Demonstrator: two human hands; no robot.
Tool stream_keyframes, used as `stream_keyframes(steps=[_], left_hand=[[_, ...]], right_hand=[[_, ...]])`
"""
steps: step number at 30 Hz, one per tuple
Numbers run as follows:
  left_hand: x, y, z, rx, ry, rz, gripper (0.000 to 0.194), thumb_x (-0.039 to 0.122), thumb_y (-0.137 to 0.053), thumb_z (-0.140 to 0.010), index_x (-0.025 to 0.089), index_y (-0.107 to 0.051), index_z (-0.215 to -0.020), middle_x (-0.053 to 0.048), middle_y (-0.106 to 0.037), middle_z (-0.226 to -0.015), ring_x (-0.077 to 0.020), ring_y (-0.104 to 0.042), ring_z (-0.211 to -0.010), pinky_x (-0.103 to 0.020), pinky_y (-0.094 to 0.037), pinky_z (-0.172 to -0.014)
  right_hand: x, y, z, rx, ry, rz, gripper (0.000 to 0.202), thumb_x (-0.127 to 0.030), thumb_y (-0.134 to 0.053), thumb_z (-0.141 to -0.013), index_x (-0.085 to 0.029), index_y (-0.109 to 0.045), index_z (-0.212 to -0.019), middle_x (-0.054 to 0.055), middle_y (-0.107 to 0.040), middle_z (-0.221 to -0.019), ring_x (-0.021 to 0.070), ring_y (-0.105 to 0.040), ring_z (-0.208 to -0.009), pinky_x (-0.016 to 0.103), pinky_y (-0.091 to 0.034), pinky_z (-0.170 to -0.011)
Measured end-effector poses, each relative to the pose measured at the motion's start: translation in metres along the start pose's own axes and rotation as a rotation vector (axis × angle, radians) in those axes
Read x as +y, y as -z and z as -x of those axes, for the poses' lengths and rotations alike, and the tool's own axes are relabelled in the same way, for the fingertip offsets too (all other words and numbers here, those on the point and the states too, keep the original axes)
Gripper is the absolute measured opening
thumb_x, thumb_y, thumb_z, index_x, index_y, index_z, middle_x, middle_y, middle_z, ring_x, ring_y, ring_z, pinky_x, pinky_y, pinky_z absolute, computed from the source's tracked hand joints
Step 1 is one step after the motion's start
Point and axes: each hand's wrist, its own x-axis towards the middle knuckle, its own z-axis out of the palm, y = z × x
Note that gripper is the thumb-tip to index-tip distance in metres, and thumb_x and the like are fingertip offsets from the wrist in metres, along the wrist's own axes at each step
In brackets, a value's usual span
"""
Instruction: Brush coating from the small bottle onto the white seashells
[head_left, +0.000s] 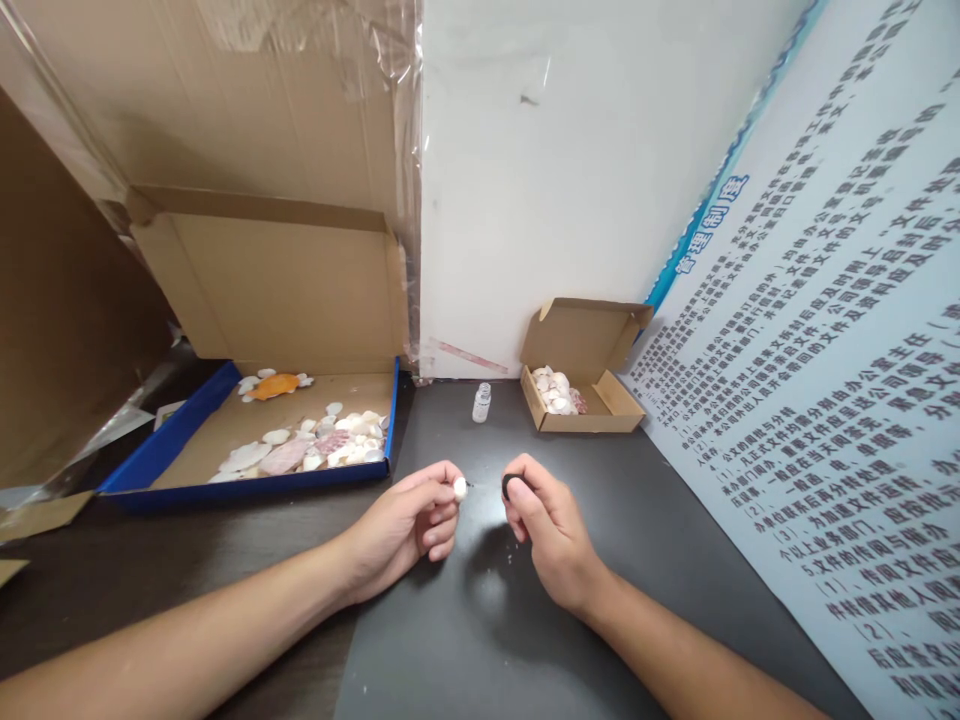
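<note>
My left hand (420,520) is closed, pinching a small white shell (460,488) between thumb and fingertips. Across a narrow gap, my right hand (551,530) grips a round black cap (513,484), partly covered by the thumb. A thin dark sliver shows just right of the white shell, too small to make out. Behind both hands stands a small clear glass bottle (481,404), upright, with no cap on its neck. Tiny white crumbs lie on the dark grey mat (450,640) beneath the hands.
At left, an open blue-edged cardboard box (255,488) holds many shells (322,445) and an orange shell piece with white shells around it (274,386). A smaller open box (592,424) with shells (553,390) stands back right. A printed board (810,400) leans along the right.
</note>
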Motion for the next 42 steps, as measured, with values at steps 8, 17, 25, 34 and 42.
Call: stream_keyframes(steps=[8, 17, 25, 34, 42], left_hand=[[-0.0001, 0.0008, -0.0001, -0.003, 0.001, -0.005, 0.007, 0.018, -0.054, -0.083, 0.018, -0.049, -0.08, 0.008, -0.033, -0.056, -0.0053, -0.029, -0.044, -0.019, -0.028, -0.045], [0.0, -0.0008, -0.0005, 0.005, -0.001, -0.009, 0.007, 0.019, -0.055, -0.082, 0.018, -0.048, -0.079, 0.009, -0.032, -0.055, -0.0054, -0.028, -0.043, -0.019, -0.028, -0.045], [-0.0009, 0.0009, -0.0007, -0.007, -0.003, -0.005, 0.005, 0.017, -0.052, -0.083, 0.018, -0.049, -0.079, 0.008, -0.032, -0.056, -0.0053, -0.028, -0.044, -0.019, -0.028, -0.045], [0.0, -0.0003, -0.0002, 0.004, -0.002, -0.006, 0.006, 0.018, -0.054, -0.082, 0.018, -0.049, -0.079, 0.008, -0.032, -0.056, -0.0054, -0.028, -0.043, -0.019, -0.028, -0.045], [-0.0002, 0.0002, -0.0013, 0.004, 0.007, -0.001, 0.007, 0.019, -0.055, -0.083, 0.019, -0.049, -0.079, 0.008, -0.032, -0.056, -0.0055, -0.028, -0.043, -0.019, -0.028, -0.044]], right_hand=[[-0.0001, 0.0, -0.0016, 0.001, -0.027, -0.025, 0.03, -0.041, -0.041, -0.097, -0.02, -0.045, -0.077, -0.006, -0.038, -0.061, 0.0103, -0.035, -0.053, 0.024, -0.031, -0.051], [0.0001, -0.0006, -0.0003, 0.021, -0.014, -0.025, 0.029, -0.04, -0.041, -0.097, -0.021, -0.044, -0.076, -0.005, -0.039, -0.061, 0.0107, -0.036, -0.053, 0.024, -0.032, -0.052], [-0.0004, -0.0009, -0.0015, 0.029, -0.004, 0.067, 0.025, -0.039, -0.049, -0.094, -0.021, -0.045, -0.077, -0.006, -0.038, -0.062, 0.0109, -0.037, -0.056, 0.024, -0.031, -0.053], [0.0005, -0.0008, -0.0014, 0.056, -0.006, 0.064, 0.026, -0.039, -0.049, -0.095, -0.021, -0.044, -0.076, -0.006, -0.038, -0.062, 0.0108, -0.037, -0.055, 0.024, -0.031, -0.053], [0.0011, -0.0005, -0.0013, 0.036, -0.02, 0.033, 0.027, -0.04, -0.044, -0.097, -0.021, -0.044, -0.077, -0.006, -0.037, -0.061, 0.0108, -0.035, -0.053, 0.024, -0.03, -0.051]])
